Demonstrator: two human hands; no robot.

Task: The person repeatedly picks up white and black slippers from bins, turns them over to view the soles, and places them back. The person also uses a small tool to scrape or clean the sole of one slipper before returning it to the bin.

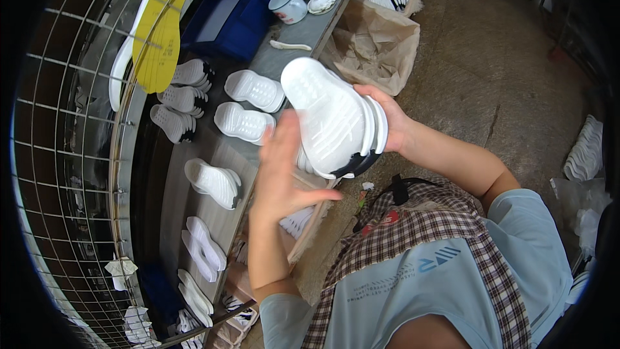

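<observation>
A small stack of white shoe soles (326, 116), with black patches at the heel end, is held up in front of me. My right hand (391, 119) grips the stack from its right side, with the fingers partly hidden behind it. Close to the left edge of the soles, my left hand (281, 171) is slightly blurred, its fingers stretched up and its thumb out to the side. Nothing shows in its grasp. Beyond it, pairs of white soles (255, 89) lie on the grey bench (174, 200), one pair (242, 121) just behind my left fingertips.
A curved wire guard (71, 116) runs along the left, with a yellow sole-shaped sheet (157, 42) against it. On the bench stand a blue bin (226, 16), a white enamel mug (288, 6) and a white spoon (290, 46). Lined boxes (374, 42) sit beside the bench.
</observation>
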